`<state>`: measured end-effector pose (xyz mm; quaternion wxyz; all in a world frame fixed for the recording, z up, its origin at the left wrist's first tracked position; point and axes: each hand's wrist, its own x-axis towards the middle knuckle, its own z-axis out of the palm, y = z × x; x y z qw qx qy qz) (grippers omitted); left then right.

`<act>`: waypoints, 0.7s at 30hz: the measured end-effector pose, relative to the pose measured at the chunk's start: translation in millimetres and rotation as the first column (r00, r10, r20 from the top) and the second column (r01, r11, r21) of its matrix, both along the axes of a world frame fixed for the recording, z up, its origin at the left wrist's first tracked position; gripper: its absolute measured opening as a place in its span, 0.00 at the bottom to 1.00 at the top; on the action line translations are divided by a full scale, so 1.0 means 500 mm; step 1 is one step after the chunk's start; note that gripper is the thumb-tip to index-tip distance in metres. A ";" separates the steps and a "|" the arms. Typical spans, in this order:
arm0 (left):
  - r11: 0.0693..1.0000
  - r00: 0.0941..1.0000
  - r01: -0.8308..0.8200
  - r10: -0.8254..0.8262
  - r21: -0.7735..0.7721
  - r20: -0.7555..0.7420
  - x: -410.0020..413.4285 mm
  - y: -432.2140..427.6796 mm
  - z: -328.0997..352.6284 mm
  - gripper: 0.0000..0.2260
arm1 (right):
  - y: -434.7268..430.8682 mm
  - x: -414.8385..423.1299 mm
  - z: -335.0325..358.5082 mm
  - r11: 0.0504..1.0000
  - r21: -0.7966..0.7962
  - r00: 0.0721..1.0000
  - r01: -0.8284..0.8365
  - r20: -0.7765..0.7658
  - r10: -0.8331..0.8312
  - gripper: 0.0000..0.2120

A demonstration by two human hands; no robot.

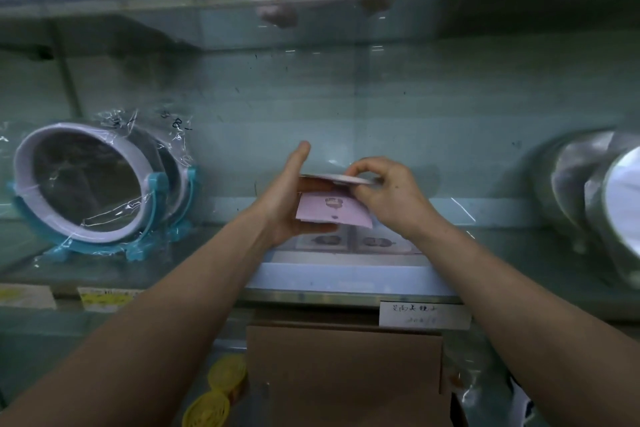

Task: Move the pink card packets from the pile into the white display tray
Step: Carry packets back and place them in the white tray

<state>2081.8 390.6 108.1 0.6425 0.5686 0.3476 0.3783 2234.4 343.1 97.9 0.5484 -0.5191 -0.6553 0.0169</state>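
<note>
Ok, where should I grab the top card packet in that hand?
Pinch its right edge, coming from the right. The top packet is thin and level, and the left hand, holding the pink packet below, blocks its left side. The right hand pinches that edge.

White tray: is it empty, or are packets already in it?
Not empty. At least two packets lie flat, side by side, inside the tray.

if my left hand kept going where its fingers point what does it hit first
Probably the shelf's back wall, though depth is unclear. The left hand, holding the pink packets, points its fingers up and away; nothing shows in between. The right hand, pinching the top packet, is off to the side.
</note>
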 end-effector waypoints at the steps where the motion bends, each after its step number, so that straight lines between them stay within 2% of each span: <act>1: 1.000 1.000 -0.002 0.003 0.017 -0.027 0.002 0.000 -0.004 0.20 | -0.002 -0.002 -0.001 0.999 -0.043 1.000 -0.007 0.011 0.008 0.11; 3: 0.998 0.997 -0.058 0.059 0.021 -0.047 0.005 -0.002 -0.010 0.07 | -0.006 -0.004 -0.001 0.987 -0.153 0.999 -0.044 -0.023 0.041 0.12; 4: 0.995 0.994 -0.098 0.099 0.010 -0.045 0.004 0.001 -0.013 0.05 | -0.008 -0.003 0.001 0.978 -0.204 0.998 -0.054 -0.047 0.045 0.13; 8: 0.992 0.990 -0.126 0.126 0.009 -0.070 -0.002 0.008 -0.016 0.06 | -0.007 0.011 0.016 0.959 -0.282 0.966 -0.010 -0.250 -0.064 0.21; 13: 0.998 0.994 -0.028 0.033 0.053 -0.100 0.001 0.006 -0.018 0.05 | -0.002 0.026 0.015 0.960 -0.278 0.857 -0.021 -0.499 -0.126 0.18; 17: 0.983 0.986 -0.164 0.165 0.087 -0.006 -0.001 0.019 -0.018 0.03 | -0.015 0.029 0.027 0.960 -0.271 0.821 -0.070 -0.563 -0.098 0.06; 21: 0.962 0.963 -0.261 0.253 0.084 0.097 -0.001 0.021 -0.013 0.02 | -0.025 0.022 0.026 0.934 -0.332 0.851 -0.132 -0.522 -0.065 0.05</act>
